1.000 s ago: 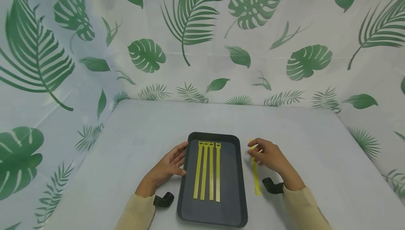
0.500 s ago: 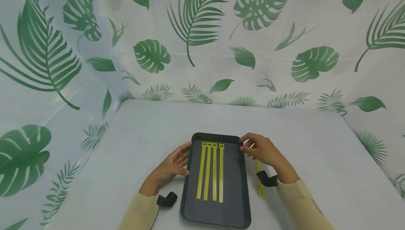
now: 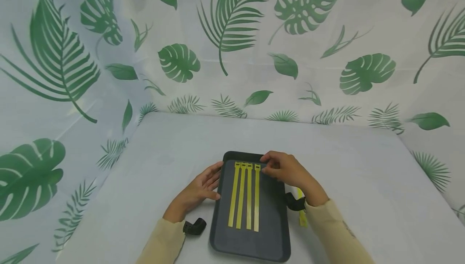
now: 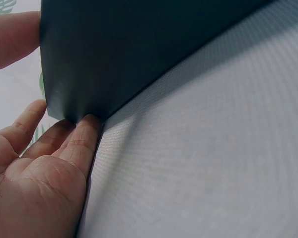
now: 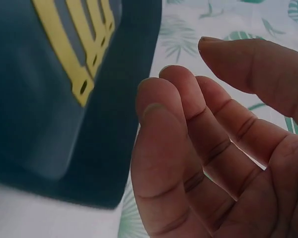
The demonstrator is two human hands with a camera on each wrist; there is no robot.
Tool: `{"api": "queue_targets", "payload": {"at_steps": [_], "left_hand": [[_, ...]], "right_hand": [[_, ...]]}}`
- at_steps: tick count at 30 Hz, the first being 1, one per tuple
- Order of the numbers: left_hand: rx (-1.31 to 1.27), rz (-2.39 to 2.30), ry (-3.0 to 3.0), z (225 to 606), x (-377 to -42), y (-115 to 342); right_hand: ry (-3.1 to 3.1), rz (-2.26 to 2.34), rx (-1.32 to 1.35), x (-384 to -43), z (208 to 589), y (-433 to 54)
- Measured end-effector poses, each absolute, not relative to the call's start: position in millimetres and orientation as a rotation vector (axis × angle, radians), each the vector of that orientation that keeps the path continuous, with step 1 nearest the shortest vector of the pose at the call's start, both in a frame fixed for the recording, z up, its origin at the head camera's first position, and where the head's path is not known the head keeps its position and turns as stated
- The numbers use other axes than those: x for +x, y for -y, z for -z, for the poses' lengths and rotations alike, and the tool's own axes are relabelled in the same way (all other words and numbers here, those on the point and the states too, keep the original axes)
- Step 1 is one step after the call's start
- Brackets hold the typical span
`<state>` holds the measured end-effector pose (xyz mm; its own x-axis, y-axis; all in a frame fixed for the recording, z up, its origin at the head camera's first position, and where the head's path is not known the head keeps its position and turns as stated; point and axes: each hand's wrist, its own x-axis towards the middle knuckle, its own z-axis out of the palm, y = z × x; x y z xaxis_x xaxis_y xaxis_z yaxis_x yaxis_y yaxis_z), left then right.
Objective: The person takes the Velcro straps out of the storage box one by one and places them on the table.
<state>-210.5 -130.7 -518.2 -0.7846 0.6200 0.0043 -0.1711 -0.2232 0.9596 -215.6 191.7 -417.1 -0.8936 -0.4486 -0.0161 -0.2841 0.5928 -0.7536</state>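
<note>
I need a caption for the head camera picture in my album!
Four yellow straps lie in a dark tray, left hand at its edge, right hand by its far right corner.

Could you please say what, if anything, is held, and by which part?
Nothing: the left hand merely touches the tray at its left side; the right hand is empty.

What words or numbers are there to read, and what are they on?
There are none I can read: just plain yellow straps, a plain dark tray and leaf pictures on the backdrop.
A small dark mark on the right sleeve is too tiny to make out.
</note>
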Motion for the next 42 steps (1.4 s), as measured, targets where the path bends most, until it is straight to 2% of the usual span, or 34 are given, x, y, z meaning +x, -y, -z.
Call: {"api": "queue_targets", "payload": {"at_steps": [12,21,42], "left_hand": [[0.526,-2.042,-1.539,517.5,-211.8,132.3],[0.543,-2.033,-1.535,520.5,-214.6,133.9],[0.598,-2.042,-1.521,522.8,-218.3,136.6]], "right_hand": [[-2.618,1.076,-0.736,-225.8,426.5,-162.2],[-2.572,0.995,-0.939,-234.3,434.1,-146.0],[-2.471,0.893,-1.063,-254.5,454.7,-116.8]]}}
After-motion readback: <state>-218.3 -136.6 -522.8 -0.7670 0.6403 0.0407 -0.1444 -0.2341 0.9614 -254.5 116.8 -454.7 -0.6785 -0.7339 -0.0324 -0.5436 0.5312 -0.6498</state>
